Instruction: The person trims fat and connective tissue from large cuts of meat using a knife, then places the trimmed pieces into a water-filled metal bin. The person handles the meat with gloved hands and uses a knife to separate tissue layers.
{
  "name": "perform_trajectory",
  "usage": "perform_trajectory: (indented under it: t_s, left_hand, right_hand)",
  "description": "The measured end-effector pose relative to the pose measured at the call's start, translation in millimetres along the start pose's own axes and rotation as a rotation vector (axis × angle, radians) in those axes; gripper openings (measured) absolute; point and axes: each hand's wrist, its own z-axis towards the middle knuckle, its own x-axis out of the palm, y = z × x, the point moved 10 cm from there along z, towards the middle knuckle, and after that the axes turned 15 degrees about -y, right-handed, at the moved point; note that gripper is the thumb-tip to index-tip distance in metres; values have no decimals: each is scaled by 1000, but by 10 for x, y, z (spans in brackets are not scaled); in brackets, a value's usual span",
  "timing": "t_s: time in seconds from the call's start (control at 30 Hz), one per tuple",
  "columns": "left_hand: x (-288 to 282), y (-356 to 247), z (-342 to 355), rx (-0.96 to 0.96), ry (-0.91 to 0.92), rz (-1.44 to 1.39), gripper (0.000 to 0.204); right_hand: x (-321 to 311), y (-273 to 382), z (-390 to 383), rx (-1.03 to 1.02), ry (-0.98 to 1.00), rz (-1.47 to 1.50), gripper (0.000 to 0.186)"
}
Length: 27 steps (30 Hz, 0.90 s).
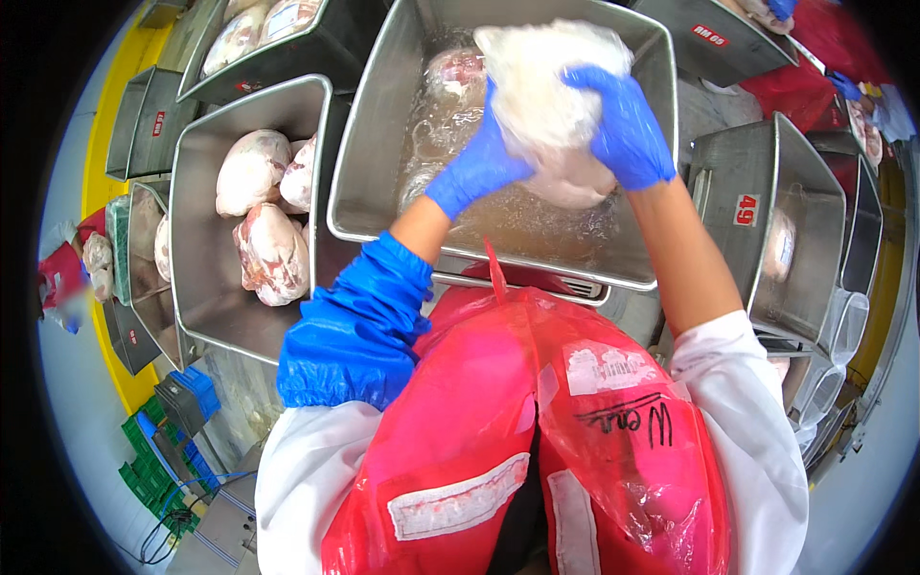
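A large, pale piece of raw meat, whitish and filmy on its far part and pinkish nearer me, is held up over a steel tub. Its exact cut is unclear. My blue-gloved left hand grips its left side, with the thumb pointing toward the right underneath. On its right side, my blue-gloved right hand presses with curled fingers on the upper surface. Cloudy, splashing water lies in the tub below, and another reddish meat piece sits in it at the far left.
Left of the tub stands a steel bin with several pale meat pieces. Another loaded bin is behind it. More steel bins stand at the right. Co-workers in red aprons appear at the far right and far left.
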Motion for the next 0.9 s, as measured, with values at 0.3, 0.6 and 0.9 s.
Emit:
perform_trajectory:
  t_s: [0.3, 0.6, 0.9]
  left_hand:
    - [-366, -687, 132, -261, -310, -262, 90]
    - [-280, -1154, -349, -480, -322, -616, 76]
    - [-382, -991, -729, -607, -288, -802, 64]
  right_hand:
    - [-270, 742, 207, -381, -254, -12, 41]
    - [404, 671, -261, 484, 49, 916, 51]
    - [826, 751, -675, 916, 539, 1144, 56]
